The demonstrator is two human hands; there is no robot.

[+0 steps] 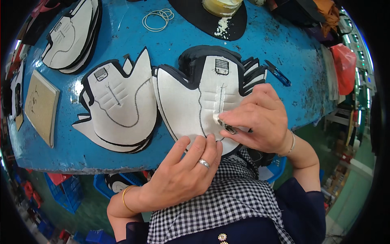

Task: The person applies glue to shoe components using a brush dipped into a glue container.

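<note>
A pile of shoe-upper pieces [178, 101], white-faced with black edges and dark stitching, lies in front of me near the table's edge. My left hand [183, 173] rests on its near part, fingers stretched out and holding nothing. Over the middle of the top piece my right hand [262, 122] pinches a small metal tool [228, 127]; the fingers hide most of it, so its exact kind cannot be told. A whitish smear [220, 101] runs along the short central stitch line, up from the right fingertips.
On the left lie a second pile of uppers [122, 93], a third pile [69, 36] and a notebook [42, 107]. Farther back are rubber bands [157, 20] and a yellowish tub [222, 7] on a black board. A blue-handled cutter [278, 73] lies right of my pile.
</note>
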